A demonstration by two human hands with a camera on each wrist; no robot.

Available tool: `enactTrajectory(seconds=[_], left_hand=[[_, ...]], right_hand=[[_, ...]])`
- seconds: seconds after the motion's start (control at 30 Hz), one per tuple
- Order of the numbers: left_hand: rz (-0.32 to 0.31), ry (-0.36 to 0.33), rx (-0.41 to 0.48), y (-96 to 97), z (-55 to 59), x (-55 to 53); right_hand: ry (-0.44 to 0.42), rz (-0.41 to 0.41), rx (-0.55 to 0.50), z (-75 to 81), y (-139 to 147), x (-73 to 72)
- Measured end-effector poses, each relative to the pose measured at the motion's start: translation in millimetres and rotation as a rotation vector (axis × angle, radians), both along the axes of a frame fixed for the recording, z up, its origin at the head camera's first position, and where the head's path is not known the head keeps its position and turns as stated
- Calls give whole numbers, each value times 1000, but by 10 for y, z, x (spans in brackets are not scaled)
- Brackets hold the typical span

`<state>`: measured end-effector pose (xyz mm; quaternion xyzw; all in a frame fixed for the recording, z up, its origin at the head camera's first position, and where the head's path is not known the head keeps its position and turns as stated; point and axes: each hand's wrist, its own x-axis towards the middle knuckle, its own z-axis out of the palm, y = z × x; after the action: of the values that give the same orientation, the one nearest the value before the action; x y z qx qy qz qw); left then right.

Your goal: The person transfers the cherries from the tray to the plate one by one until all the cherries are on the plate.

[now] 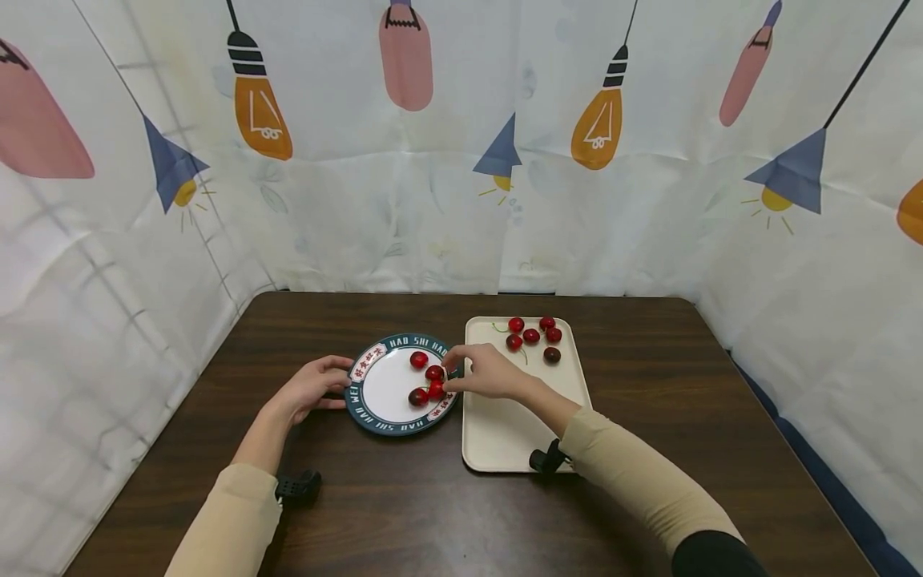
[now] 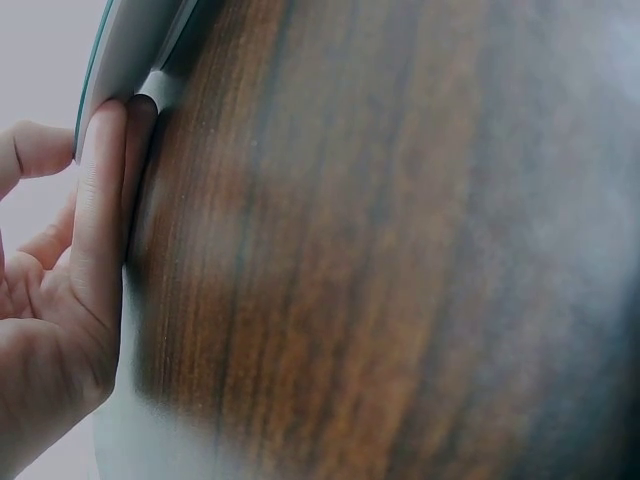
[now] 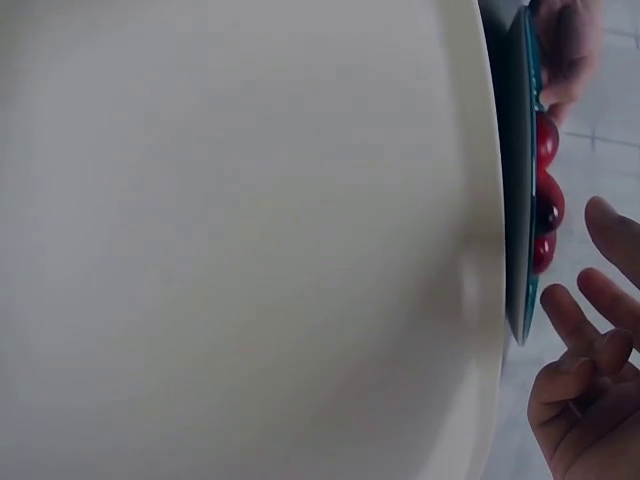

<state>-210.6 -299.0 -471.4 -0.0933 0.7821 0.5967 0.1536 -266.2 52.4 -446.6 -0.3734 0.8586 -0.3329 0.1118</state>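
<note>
A white plate (image 1: 389, 393) with a dark green patterned rim lies left of the tray, with several red cherries (image 1: 419, 360) on it. My left hand (image 1: 315, 390) grips the plate's left rim; in the left wrist view its thumb is at the edge and its fingers reach under the plate (image 2: 150, 45). Over the plate's right side is my right hand (image 1: 490, 371), its fingertips close to the cherries. In the right wrist view, the thumb and fingers of that right hand (image 3: 600, 370) are spread apart with nothing between them, beside the cherries (image 3: 547, 200).
A cream rectangular tray (image 1: 497, 437) stands right of the plate, partly under my right forearm. Several cherries (image 1: 531, 336), some with stems, lie at its far end. Both stand on a dark wooden table (image 1: 389, 513). A printed curtain (image 1: 447, 232) hangs behind the table.
</note>
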Motion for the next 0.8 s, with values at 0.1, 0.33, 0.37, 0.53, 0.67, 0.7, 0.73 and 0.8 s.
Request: enactTrajectory(seconds=[0.1, 0.33, 0.37, 0.53, 0.67, 0.7, 0.73, 0.8], left_hand=[[1, 1, 2, -3, -3, -3], [3, -4, 3, -2, -5, 2], [2, -6, 3, -2, -5, 3], [3, -14, 6, 3, -4, 9], [3, -11, 9, 2, -3, 7], [3, -9, 9, 1, -3, 6], [4, -7, 9, -1, -3, 5], [4, -5, 9, -2, -3, 3]], right_hand=[[-6, -14, -6, 31, 65, -16], [-7, -55, -23, 63, 257, -63], [-2, -62, -25, 59, 288, -70], [-7, -100, -20, 54, 455, -79], [-2, -121, -28, 72, 597, -73], [2, -126, -30, 76, 629, -74], [6, -130, -36, 80, 661, -75], [16, -136, -48, 78, 727, -80]])
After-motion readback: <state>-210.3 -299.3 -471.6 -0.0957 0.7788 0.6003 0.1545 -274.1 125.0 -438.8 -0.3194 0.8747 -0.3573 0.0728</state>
